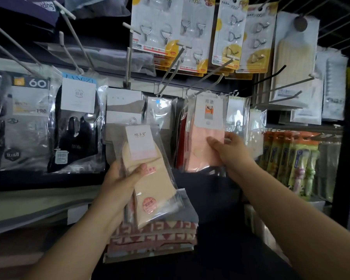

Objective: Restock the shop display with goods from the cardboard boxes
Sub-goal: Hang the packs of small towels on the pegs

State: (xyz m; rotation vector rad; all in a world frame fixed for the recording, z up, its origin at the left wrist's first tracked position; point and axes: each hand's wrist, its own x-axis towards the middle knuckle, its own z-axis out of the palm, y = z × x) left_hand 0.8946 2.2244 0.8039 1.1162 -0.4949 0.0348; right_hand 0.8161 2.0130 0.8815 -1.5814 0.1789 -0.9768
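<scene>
My left hand (123, 178) grips a stack of bagged socks; the front one is a beige sock pack (150, 166) with a white and pink label, and patterned red and white packs (156, 235) hang below it. My right hand (228, 150) pinches the lower part of a pink sock pack (202, 138), which hangs on a display hook (208, 77) among other packs. No cardboard box is in view.
Black and grey sock packs (75, 126) hang at the left. Carded metal hooks (170, 33) hang above. Several bare pegs (170, 69) jut toward me. Green and orange packs (291, 158) fill a shelf at the right.
</scene>
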